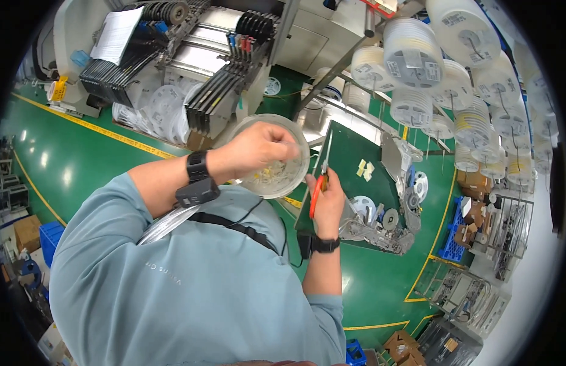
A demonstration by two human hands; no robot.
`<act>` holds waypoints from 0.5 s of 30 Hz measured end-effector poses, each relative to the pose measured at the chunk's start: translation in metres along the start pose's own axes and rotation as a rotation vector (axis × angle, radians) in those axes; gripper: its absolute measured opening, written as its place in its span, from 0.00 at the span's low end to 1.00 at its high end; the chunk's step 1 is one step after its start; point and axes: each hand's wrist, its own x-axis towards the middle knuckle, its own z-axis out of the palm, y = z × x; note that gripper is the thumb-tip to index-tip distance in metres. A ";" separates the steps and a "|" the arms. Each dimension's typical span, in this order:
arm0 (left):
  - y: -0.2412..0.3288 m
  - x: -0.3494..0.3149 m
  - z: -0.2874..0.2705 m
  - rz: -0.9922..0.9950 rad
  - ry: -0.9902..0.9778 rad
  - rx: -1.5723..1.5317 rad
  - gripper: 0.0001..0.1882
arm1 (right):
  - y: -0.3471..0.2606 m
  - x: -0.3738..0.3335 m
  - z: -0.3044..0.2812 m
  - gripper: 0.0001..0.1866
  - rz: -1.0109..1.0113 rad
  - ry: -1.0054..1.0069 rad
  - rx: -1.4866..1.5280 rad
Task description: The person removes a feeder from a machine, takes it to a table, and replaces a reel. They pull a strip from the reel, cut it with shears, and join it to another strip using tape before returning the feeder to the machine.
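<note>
My left hand is closed on a clear round reel and covers its middle, with the fingertips pinched at the hub. My right hand grips orange-handled scissors, blades pointing up along the reel's right rim. Both wrists wear black bands. A second pale reel sits tucked under my left forearm against my light blue shirt.
A green bench mat lies just beyond my hands, with small yellow pieces on it and a metal tape feeder. Several white reels hang at upper right. A machine with black feeders stands upper left. Blue crates rest on the floor.
</note>
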 end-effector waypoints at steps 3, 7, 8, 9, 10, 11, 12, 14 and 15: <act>-0.006 -0.007 0.001 -0.027 0.078 -0.050 0.09 | 0.064 0.049 -0.005 0.30 0.009 0.101 -0.214; -0.026 -0.020 0.001 -0.082 0.167 -0.142 0.06 | 0.144 0.123 -0.007 0.27 0.160 0.165 -0.410; -0.031 -0.024 0.003 -0.097 0.208 -0.156 0.06 | 0.160 0.139 -0.008 0.27 0.158 0.164 -0.412; -0.037 -0.027 0.006 -0.114 0.258 -0.169 0.07 | 0.172 0.154 -0.006 0.25 0.127 0.173 -0.452; -0.042 -0.031 0.010 -0.116 0.266 -0.170 0.07 | 0.181 0.165 -0.005 0.24 0.100 0.183 -0.493; -0.046 -0.033 0.015 -0.113 0.291 -0.189 0.06 | 0.190 0.175 -0.007 0.23 0.075 0.197 -0.533; -0.051 -0.039 0.018 -0.114 0.328 -0.208 0.06 | 0.189 0.182 -0.005 0.23 0.072 0.181 -0.528; -0.056 -0.044 0.027 -0.124 0.373 -0.225 0.06 | 0.184 0.191 -0.006 0.20 0.076 0.053 -0.569; -0.058 -0.047 0.032 -0.124 0.376 -0.230 0.06 | 0.185 0.190 -0.007 0.19 0.080 -0.011 -0.591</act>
